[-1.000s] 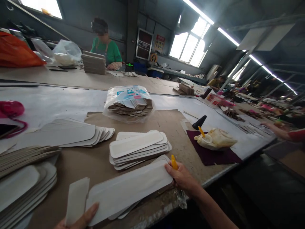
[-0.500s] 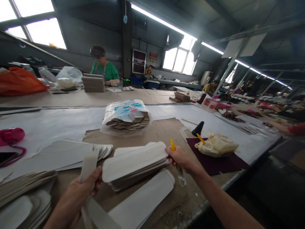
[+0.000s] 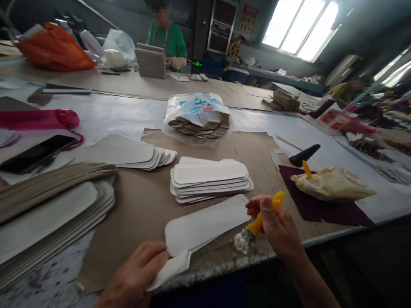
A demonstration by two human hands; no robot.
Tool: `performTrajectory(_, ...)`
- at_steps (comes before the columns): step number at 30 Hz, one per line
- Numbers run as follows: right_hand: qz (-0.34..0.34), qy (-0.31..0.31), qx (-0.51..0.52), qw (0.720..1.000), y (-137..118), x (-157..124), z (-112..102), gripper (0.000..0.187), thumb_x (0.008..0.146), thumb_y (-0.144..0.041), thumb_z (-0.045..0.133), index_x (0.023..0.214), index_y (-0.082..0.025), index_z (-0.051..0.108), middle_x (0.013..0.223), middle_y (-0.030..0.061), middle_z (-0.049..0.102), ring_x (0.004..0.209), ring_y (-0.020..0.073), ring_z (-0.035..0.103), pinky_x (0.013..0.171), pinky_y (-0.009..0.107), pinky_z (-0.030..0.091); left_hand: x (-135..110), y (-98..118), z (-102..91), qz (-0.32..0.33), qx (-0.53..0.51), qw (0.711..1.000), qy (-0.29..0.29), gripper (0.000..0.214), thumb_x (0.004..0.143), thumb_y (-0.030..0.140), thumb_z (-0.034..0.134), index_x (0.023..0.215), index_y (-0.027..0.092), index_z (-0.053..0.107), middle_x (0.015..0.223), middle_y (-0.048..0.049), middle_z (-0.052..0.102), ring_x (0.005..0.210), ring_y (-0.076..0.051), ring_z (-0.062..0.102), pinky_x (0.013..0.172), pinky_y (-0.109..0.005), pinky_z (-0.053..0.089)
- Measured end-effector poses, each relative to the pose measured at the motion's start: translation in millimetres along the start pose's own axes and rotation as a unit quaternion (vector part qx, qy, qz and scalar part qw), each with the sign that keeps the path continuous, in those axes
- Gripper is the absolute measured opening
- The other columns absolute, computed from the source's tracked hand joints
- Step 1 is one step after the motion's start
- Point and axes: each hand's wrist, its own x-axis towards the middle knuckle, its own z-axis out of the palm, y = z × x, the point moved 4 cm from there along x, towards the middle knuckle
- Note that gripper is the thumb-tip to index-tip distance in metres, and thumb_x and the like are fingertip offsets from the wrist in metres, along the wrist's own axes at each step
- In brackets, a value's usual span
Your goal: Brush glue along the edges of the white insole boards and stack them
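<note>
My left hand (image 3: 136,271) is closed on a narrow white strip (image 3: 171,268) near the front edge of the table. Its fingertips reach the left end of a long white card piece with rounded corners (image 3: 205,224), which overlaps at least one more piece. In my right hand (image 3: 274,220), by the right end of that piece, is a brush with a yellow handle (image 3: 255,226). The brush head points down to the left and is clotted with whitish stuff. Just behind lies a stack of white card pieces (image 3: 210,173).
Piles of card (image 3: 48,218) and a black phone (image 3: 38,152) lie left. Behind the stack sits a clear bag of card pieces (image 3: 199,119). At right, a crusted cream container (image 3: 337,184) rests on dark cloth (image 3: 295,201). A person in green (image 3: 175,42) works across the table.
Both hands have left the stack and come down toward the table's front edge, around the nearer piece. The brush is turned so its head shows plainly. The view has tilted down.
</note>
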Motion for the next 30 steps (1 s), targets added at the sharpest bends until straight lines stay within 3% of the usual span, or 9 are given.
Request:
performTrajectory(3, 0.038, 0.010, 0.156, 0.987, 2, -13, 36, 0.047, 0.079, -0.062, 0.041, 0.076, -0.017, 0.055, 0.066, 0.0023, 0.053, 0.055, 0.0123, 0.050, 0.042, 0.020, 0.039, -14, -6, 12.7, 0.118, 0.084, 0.989, -0.004, 0.045, 0.071, 0.000, 0.039, 0.108, 0.018, 0.057, 0.116, -0.0088, 0.059, 0.114, -0.021, 0.046, 0.095, -0.030, 0.038)
performTrajectory(6, 0.086, -0.033, 0.243, 0.966, 4, -20, 73, 0.040, 0.076, -0.057, 0.051, 0.077, -0.017, 0.053, 0.070, 0.0013, 0.053, 0.059, 0.0126, 0.053, 0.047, 0.021, 0.043, -21, -15, 21.2, 0.166, 0.131, 0.977, -0.038, 0.054, 0.065, -0.007, 0.034, 0.111, 0.014, 0.053, 0.119, -0.0102, 0.057, 0.119, -0.019, 0.042, 0.097, -0.030, 0.038)
performTrajectory(9, 0.120, -0.087, 0.209, 0.967, 8, -26, 97, 0.033, 0.072, -0.047, 0.062, 0.080, -0.017, 0.052, 0.072, -0.0008, 0.054, 0.058, 0.0115, 0.055, 0.055, 0.023, 0.046, -24, -18, 23.6, 0.193, 0.150, 0.970, -0.020, 0.052, 0.065, -0.008, 0.031, 0.108, 0.011, 0.054, 0.117, -0.0118, 0.058, 0.119, -0.020, 0.041, 0.096, -0.032, 0.041)
performTrajectory(12, 0.120, -0.103, 0.132, 0.979, 10, -32, 104, 0.030, 0.070, -0.042, 0.066, 0.079, -0.017, 0.052, 0.069, -0.0018, 0.055, 0.055, 0.0127, 0.057, 0.056, 0.025, 0.045, -24, -18, 25.5, 0.215, 0.152, 0.964, 0.025, 0.044, 0.070, -0.007, 0.030, 0.102, 0.010, 0.056, 0.113, -0.0126, 0.060, 0.118, -0.021, 0.043, 0.092, -0.033, 0.045)
performTrajectory(16, 0.087, -0.077, 0.041, 0.992, 9, -33, 92, 0.026, 0.071, -0.041, 0.064, 0.077, -0.017, 0.055, 0.067, -0.0008, 0.056, 0.058, 0.0158, 0.059, 0.057, 0.027, 0.046, -24, -18, 27.8, 0.219, 0.156, 0.962, 0.056, 0.043, 0.071, -0.008, 0.029, 0.098, 0.008, 0.057, 0.109, -0.0131, 0.062, 0.116, -0.021, 0.045, 0.092, -0.033, 0.046)
performTrajectory(21, 0.021, -0.010, -0.068, 0.997, 10, -23, 61, 0.025, 0.072, -0.042, 0.061, 0.080, -0.018, 0.055, 0.074, 0.0026, 0.059, 0.068, 0.0196, 0.060, 0.065, 0.032, 0.047, -23, -15, 22.9, 0.226, 0.165, 0.959, 0.056, 0.047, 0.067, -0.010, 0.029, 0.098, 0.009, 0.058, 0.107, -0.0117, 0.063, 0.114, -0.020, 0.047, 0.092, -0.031, 0.045)
performTrajectory(26, -0.023, 0.050, -0.184, 0.981, 17, -13, 29, 0.024, 0.076, -0.042, 0.056, 0.080, -0.018, 0.056, 0.074, 0.0045, 0.060, 0.070, 0.0202, 0.059, 0.068, 0.033, 0.046, -25, -20, 22.3, 0.236, 0.160, 0.958, 0.007, 0.053, 0.065, -0.010, 0.029, 0.107, 0.009, 0.056, 0.114, -0.0116, 0.060, 0.122, -0.020, 0.039, 0.097, -0.030, 0.041)
performTrajectory(30, -0.094, 0.096, -0.264, 0.955, 18, -7, 13, 0.018, 0.079, -0.036, 0.054, 0.077, -0.018, 0.056, 0.076, 0.0042, 0.059, 0.073, 0.0188, 0.058, 0.072, 0.032, 0.045, -27, -25, 24.5, 0.264, 0.190, 0.945, 0.023, 0.050, 0.070, -0.007, 0.026, 0.105, 0.010, 0.057, 0.112, -0.0100, 0.061, 0.127, -0.018, 0.031, 0.102, -0.028, 0.032)
